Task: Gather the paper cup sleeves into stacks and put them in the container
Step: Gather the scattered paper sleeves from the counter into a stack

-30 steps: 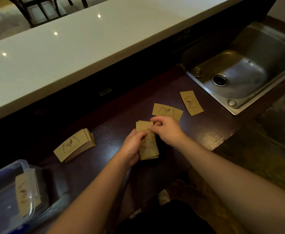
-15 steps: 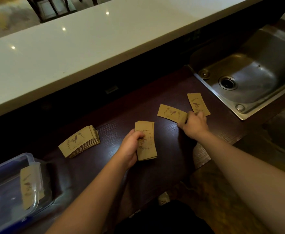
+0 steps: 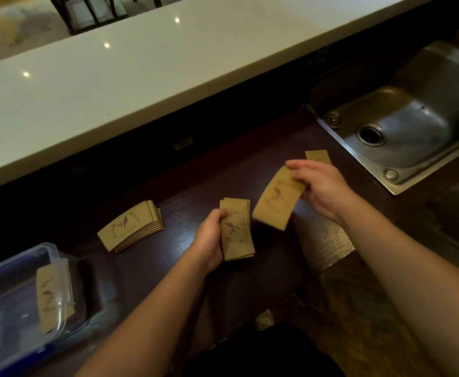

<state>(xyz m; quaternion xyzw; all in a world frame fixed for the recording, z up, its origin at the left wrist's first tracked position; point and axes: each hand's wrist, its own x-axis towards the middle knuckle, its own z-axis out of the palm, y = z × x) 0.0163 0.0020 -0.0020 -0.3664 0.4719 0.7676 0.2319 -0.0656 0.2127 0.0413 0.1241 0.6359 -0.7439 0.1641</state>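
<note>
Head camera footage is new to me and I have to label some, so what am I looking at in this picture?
There is no machine here: a person wears a wide-angle camera on the head, looking down at both bare hands over a dark counter beside a steel sink. The left hand holds a stack of brown paper cup sleeves. The right hand holds a single sleeve, blurred. Another stack lies on the counter, and one loose sleeve peeks out behind the right hand. A clear plastic container at lower left already holds some sleeves.

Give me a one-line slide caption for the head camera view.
Right hand carries one sleeve toward the left hand's stack; container waits nearby.
</note>
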